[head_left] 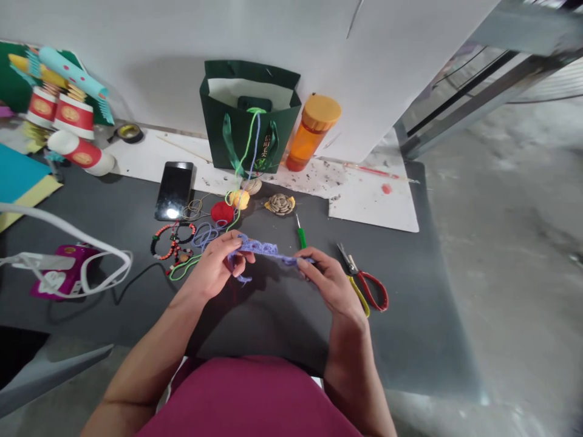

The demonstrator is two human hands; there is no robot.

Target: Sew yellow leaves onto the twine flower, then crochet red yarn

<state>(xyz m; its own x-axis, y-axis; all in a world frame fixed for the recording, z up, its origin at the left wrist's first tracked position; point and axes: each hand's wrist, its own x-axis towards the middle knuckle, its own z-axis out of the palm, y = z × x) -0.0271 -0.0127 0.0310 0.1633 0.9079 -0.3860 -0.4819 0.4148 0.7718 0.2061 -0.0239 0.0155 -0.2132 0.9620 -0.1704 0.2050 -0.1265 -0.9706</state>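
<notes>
Table (401, 340), dark grey, under everything in view; concrete floor (510, 255) off to the right. White board (228, 30) upright along the far side, stained paper sheet (376, 209) flat before it. Against the board: green paper bag (223, 133), upright, and orange bottle (314, 130), slightly tilted. At far left, red-and-white paper cups (73, 115), one on its side. At near left, white cable (68, 224) looped across pink box (64, 273). Phone (173, 190) flat on the table, screen up.

Nearer the hands: red yarn ball (222, 212), yellow yarn ball (239, 199), beaded bracelets (173, 240), and lilac yarn loop (204, 237), just beyond the left hand. Connection between loop and work not clear.

Left hand (212, 267): closed on one end of lilac crocheted strip (268, 249), thumb on top, fingers curled behind. Right hand (330, 285): closed on the other end, pinching between thumb and forefinger. Strip suspended above the table between both hands, short loose end hanging below the left hand.

Crochet hook (300, 237), green-handled, on the table, in neither hand, just past the right hand. Pliers (364, 285), red and yellow handles, close beside the right hand, apparently not touching.

Grip satisfactory: strip lying flat, stitches exposed to view. Even tension between hands advised; loose end best kept clear of the fingers.
</notes>
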